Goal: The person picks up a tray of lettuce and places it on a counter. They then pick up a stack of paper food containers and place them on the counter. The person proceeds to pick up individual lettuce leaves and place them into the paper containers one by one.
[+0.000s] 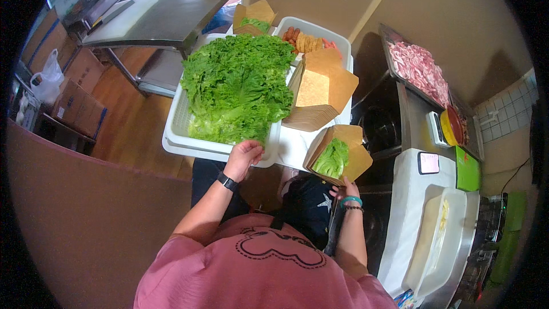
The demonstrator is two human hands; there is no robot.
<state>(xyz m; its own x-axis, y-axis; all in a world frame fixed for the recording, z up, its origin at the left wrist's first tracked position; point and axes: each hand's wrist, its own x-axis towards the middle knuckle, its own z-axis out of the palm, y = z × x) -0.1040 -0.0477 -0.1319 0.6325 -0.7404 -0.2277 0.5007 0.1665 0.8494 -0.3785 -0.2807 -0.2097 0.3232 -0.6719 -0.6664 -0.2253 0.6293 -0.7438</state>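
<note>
Leafy green lettuce (240,86) is heaped in a white plastic basket (171,137) in front of me. My left hand (245,159) is at the basket's near rim, its fingers curled against the lettuce edge; whether they pinch a leaf, I cannot tell. To the right, my right hand (346,189) touches the near corner of a stack of kraft paper trays (360,165), the top one holding a lettuce leaf (333,157). Its fingers are partly hidden. Beyond that stands a taller stack of nested kraft trays (313,88), the top one without food in it.
Behind, a white bin (349,45) holds sausages (291,35) and round golden pieces (308,43), near another lettuce-filled kraft tray (257,7). A metal tray of sliced raw meat (418,71) is at right, above a white plastic tub (456,223). A knife (113,13) lies on the left worktable's cutting board (128,19).
</note>
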